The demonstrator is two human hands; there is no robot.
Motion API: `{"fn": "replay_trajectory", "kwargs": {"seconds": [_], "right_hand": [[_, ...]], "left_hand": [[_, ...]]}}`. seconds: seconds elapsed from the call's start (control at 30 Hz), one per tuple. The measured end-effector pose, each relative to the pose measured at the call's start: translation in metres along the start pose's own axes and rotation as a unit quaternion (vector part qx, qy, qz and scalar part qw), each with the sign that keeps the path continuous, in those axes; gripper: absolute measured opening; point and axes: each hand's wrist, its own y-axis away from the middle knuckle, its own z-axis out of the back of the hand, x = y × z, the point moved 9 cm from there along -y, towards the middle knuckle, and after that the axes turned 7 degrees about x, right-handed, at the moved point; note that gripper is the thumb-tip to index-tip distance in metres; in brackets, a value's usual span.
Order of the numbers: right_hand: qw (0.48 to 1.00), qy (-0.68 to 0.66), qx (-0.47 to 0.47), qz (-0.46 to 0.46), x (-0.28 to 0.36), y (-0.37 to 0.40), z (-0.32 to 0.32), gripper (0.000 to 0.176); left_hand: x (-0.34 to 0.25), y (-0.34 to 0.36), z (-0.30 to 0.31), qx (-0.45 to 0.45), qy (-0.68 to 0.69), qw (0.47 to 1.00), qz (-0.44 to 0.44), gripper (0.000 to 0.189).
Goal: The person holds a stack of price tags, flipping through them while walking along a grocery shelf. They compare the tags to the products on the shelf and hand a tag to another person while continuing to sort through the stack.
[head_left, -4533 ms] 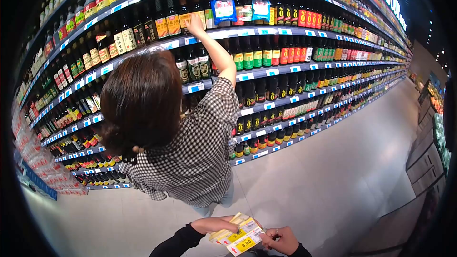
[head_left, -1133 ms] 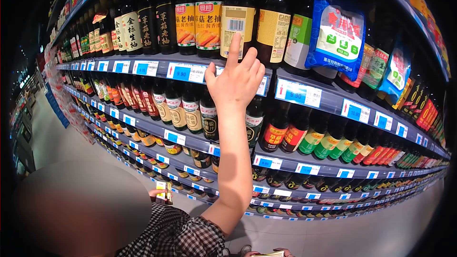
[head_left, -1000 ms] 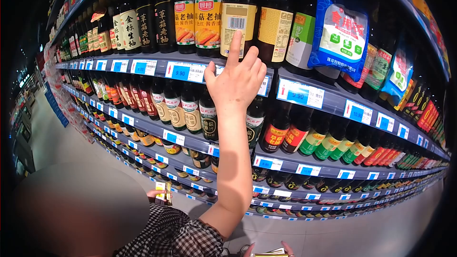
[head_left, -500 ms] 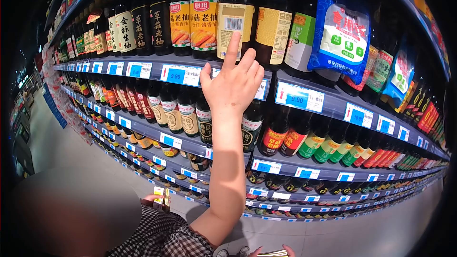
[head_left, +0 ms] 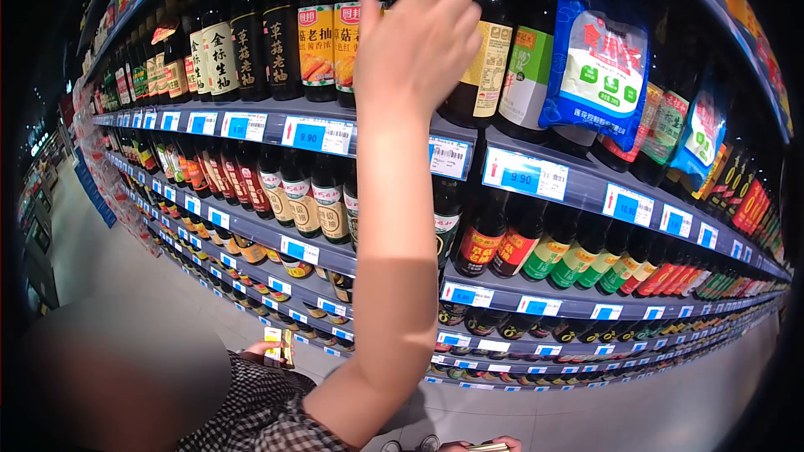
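At the bottom edge, my left hand (head_left: 454, 446) and my right hand (head_left: 506, 444) are only partly in view. Between them is a thin, pale striped item (head_left: 487, 448); its kind cannot be made out, and both hands appear closed on its ends. Another person's hand (head_left: 419, 46) reaches up in front of the upper shelf, covering most of one dark soy sauce bottle. Whether its fingers touch the bottle is hidden. That person's other hand (head_left: 265, 352) holds a small yellow-and-white item (head_left: 275, 345).
Dark sauce bottles (head_left: 316, 46) line the upper shelf, with a blue-and-white bag (head_left: 601, 67) hanging over its edge. Price tags (head_left: 523, 174) run along the shelf rails. At lower left stands the person in the checked sleeve (head_left: 280, 431), whose arm crosses the view.
The other person's hand has risen from pointing at a bottle's barcode label to the bottle's upper part. Their body has shifted slightly left. My hands have stayed low with the striped item.
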Motion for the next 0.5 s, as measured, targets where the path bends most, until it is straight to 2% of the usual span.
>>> {"fn": "replay_trajectory", "kwargs": {"seconds": [0.03, 0.07, 0.1, 0.2, 0.33, 0.43, 0.47, 0.5], "right_hand": [[0.983, -0.107, 0.043, -0.143, -0.038, 0.054, 0.018, 0.037], [0.967, -0.131, 0.047, -0.214, -0.065, 0.123, 0.048, 0.034], [0.951, -0.151, 0.045, -0.265, -0.072, 0.162, 0.059, 0.032], [0.942, -0.151, 0.048, -0.297, -0.076, 0.177, 0.062, 0.027], [0.94, -0.115, 0.063, -0.314, -0.075, 0.178, 0.063, 0.02], [0.948, -0.081, 0.064, -0.301, -0.064, 0.164, 0.064, 0.016], [0.947, -0.081, 0.056, -0.305, -0.06, 0.156, 0.065, 0.016], [0.944, -0.072, 0.058, -0.316, -0.057, 0.148, 0.067, 0.016]], "left_hand": [[-0.007, -0.017, -0.008, 0.002, -0.039, 0.999, -0.007, 0.06], [-0.014, -0.035, -0.019, 0.002, -0.026, 0.999, -0.033, 0.059], [-0.024, -0.044, -0.026, 0.009, -0.011, 0.996, -0.088, 0.058], [-0.045, -0.067, -0.048, 0.035, 0.056, 0.976, -0.21, 0.056], [-0.059, -0.085, -0.061, 0.064, 0.117, 0.945, -0.298, 0.053], [-0.052, -0.093, -0.051, 0.087, 0.148, 0.927, -0.334, 0.05], [-0.05, -0.08, -0.038, 0.095, 0.168, 0.924, -0.33, 0.05], [-0.04, -0.041, -0.008, 0.099, 0.224, 0.927, -0.285, 0.044]]}}
